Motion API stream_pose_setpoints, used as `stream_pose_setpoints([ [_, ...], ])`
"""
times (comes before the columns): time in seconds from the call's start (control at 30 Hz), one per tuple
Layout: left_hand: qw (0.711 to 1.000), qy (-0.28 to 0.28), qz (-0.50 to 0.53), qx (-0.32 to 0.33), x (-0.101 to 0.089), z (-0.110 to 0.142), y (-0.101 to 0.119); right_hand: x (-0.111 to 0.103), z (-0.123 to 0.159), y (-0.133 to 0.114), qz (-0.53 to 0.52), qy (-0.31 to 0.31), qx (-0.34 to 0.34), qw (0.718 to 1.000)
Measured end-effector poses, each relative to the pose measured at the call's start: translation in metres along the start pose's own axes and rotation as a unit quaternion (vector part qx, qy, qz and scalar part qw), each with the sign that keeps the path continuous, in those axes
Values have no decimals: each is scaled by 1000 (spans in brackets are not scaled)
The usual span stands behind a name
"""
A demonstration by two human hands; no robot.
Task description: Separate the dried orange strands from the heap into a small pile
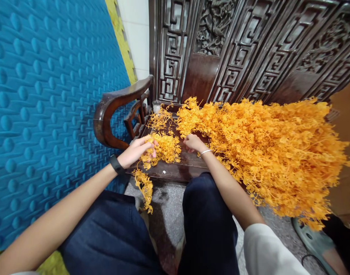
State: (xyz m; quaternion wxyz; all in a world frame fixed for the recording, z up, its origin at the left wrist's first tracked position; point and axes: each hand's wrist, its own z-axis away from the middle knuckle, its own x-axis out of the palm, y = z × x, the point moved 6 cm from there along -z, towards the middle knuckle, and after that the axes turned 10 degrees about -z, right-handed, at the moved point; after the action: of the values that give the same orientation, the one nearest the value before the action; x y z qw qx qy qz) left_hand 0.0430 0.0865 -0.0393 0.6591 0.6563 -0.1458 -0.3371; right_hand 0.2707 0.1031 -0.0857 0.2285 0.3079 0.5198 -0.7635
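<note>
My left hand [139,151], with a black band at the wrist, is closed on a frilly orange plastic strand. Its loose end [144,189] hangs over the front edge of the dark wooden bench [186,162]. Beside those fingers lies a small pile of similar orange pieces [167,147]. My right hand [194,143], wearing a thin bracelet, is curled low over the bench, between that pile and a much larger orange heap [266,149]. Its fingertips are pressed together, and I cannot make out what is in them.
Thin bare orange stems [160,118] lie at the back left, near a small whitish cup [157,107]. A curved armrest [117,103] bounds the left side, with a blue textured mat [49,95] beyond. The carved backrest [203,76] rises behind. A cardboard box [345,152] stands at right.
</note>
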Motion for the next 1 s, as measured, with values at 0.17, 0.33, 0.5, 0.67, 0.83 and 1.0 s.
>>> stream_pose_setpoints([
  [0.17,1000,-9,3,7,4,-5,1,7,41,-58,-290,-75,-165,940],
  [0.33,999,-23,-14,20,10,-9,2,12,72,-91,-401,-152,-294,854],
  [0.5,998,-19,-37,46,12,-10,4,11,68,-86,-420,-146,-301,844],
  [0.67,996,-37,-42,63,14,-8,9,14,64,-84,-448,-167,-271,835],
  [0.83,998,-13,-49,44,15,-8,10,16,62,-84,-456,-157,-267,835],
  [1.0,997,30,-58,44,12,-8,7,18,63,-84,-430,-168,-258,849],
])
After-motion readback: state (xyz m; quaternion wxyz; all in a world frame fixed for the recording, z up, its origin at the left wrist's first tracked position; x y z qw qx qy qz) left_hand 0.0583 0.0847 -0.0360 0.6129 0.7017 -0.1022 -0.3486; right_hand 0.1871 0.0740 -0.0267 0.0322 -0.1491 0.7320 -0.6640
